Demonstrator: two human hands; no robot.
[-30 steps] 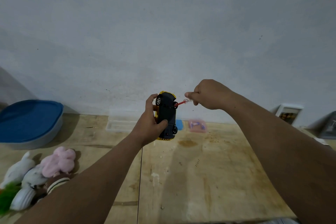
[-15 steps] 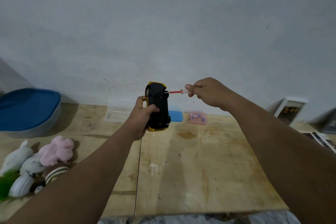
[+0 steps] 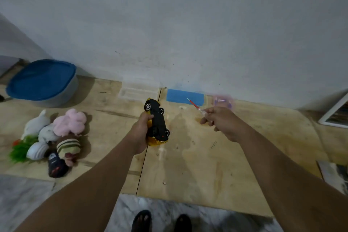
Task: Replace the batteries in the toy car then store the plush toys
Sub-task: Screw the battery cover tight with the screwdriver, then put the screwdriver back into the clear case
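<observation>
At the table's point(image 3: 244, 156) left edge the plush toys point(image 3: 56, 133) lie unstored. Near its middle the toy car point(image 3: 157, 121), underside up, is gripped by the left hand point(image 3: 140, 133); the screwdriver point(image 3: 195, 106) is pinched by the right hand point(image 3: 224, 123). Whether the batteries were replaced cannot be told. Since earlier, the screwdriver has been drawn off the car and both lowered.

Toy car point(image 3: 157, 123) being held above the worktop point(image 3: 188, 156). Plush toys point(image 3: 50, 137) lying left of the car; a tub point(image 3: 44, 83) standing behind them; a screwdriver point(image 3: 195, 105) being held right of the car; a clear box point(image 3: 138, 90) lying behind the car, against the wall.
</observation>
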